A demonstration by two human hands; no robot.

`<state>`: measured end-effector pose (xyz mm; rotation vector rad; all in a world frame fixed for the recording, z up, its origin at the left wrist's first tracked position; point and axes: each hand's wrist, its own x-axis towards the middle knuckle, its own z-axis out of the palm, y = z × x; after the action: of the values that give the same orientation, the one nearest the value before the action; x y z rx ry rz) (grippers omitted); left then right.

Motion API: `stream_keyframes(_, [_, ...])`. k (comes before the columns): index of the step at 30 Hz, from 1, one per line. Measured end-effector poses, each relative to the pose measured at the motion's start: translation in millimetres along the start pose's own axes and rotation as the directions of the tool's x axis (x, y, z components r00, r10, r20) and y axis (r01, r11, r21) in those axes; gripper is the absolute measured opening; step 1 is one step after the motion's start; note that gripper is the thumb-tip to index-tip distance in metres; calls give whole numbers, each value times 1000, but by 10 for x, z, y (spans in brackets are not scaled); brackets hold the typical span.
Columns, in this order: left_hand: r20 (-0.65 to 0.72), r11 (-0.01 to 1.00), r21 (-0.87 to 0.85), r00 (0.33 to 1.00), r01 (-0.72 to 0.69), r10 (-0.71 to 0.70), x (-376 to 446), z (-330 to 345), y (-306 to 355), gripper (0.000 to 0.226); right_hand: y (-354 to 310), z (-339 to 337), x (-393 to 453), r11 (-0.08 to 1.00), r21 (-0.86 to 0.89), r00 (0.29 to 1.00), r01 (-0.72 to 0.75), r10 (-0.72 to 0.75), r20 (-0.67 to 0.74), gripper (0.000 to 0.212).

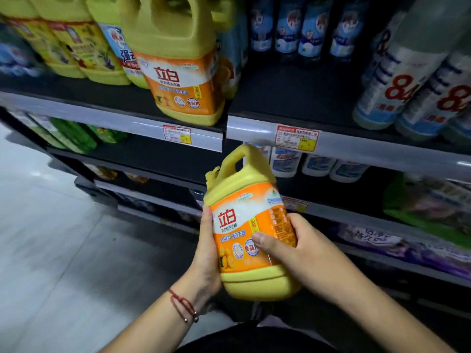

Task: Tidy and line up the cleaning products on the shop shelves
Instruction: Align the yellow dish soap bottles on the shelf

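I hold a yellow detergent jug with an orange label [244,200] upright in front of the shelves, below the upper shelf's edge. My left hand [206,250] grips its left side, thumb along the label's edge. My right hand [288,248] wraps round its right side, thumb across the label's front. A matching yellow jug [175,59] stands at the front of the upper shelf [175,131], beside a row of other yellow jugs [71,39].
White and blue bottles [407,80] lean at the upper right, and dark blue-labelled bottles [298,26] stand at the back. A bare stretch of shelf lies between them. White bottles [285,161] sit one shelf down. Green bottles [76,136] stand lower left. Grey floor at the left.
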<state>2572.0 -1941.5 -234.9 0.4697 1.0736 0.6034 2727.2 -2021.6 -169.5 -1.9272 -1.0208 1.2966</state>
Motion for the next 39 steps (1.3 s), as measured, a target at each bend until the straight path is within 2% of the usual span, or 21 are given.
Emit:
stream_keyframes(2, [-17, 999, -6, 999, 32, -33, 13, -30, -20, 86, 13, 15, -18, 1000, 0, 1000, -22, 22, 23, 58])
stream_keyframes(8, [13, 998, 2, 997, 70, -70, 64, -91, -26, 80, 40, 21, 1, 995, 78, 994, -55, 48, 94, 60])
stream_keyframes(13, [33, 997, 52, 998, 53, -55, 9, -144, 43, 79, 95, 53, 105, 962, 251, 979, -107, 59, 194, 75])
stream_keyframes(15, [27, 991, 135, 999, 21, -25, -36, -159, 96, 76, 137, 72, 137, 893, 415, 971, -173, 84, 225, 67])
stream_keyframes(17, [36, 973, 227, 998, -49, 42, -81, -152, 147, 70, 151, 122, 165, 770, 607, 974, -199, 88, 207, 40])
stream_keyframes(18, [59, 956, 275, 995, -99, 86, -104, -141, 171, 67, 173, 152, 195, 716, 672, 980, -188, 89, 178, 36])
stream_keyframes(21, [143, 901, 376, 974, -219, 177, -202, -100, 232, 61, 330, 292, 310, 629, 764, 986, -146, 151, 64, 52])
stream_keyframes(24, [237, 837, 440, 941, -325, 241, -364, -45, 284, 57, 465, 459, 417, 541, 827, 971, -152, 236, 24, 63])
stream_keyframes(28, [344, 633, 615, 883, -470, 320, -563, 25, 294, 59, 515, 567, 527, 417, 890, 957, -182, 285, 62, 65])
stream_keyframes(31, [346, 471, 751, 884, -462, 315, -613, 68, 277, 79, 549, 604, 553, 350, 899, 941, -262, 298, 158, 61])
stream_keyframes(33, [355, 401, 792, 881, -461, 312, -619, 104, 291, 82, 576, 622, 550, 321, 903, 933, -284, 310, 183, 62])
stream_keyframes(35, [358, 373, 807, 881, -458, 309, -587, 116, 322, 75, 580, 628, 539, 300, 909, 935, -289, 293, 200, 65])
stream_keyframes(39, [350, 357, 824, 891, -440, 290, -540, 65, 392, 74, 483, 625, 523, 302, 908, 936, -289, 288, 202, 57])
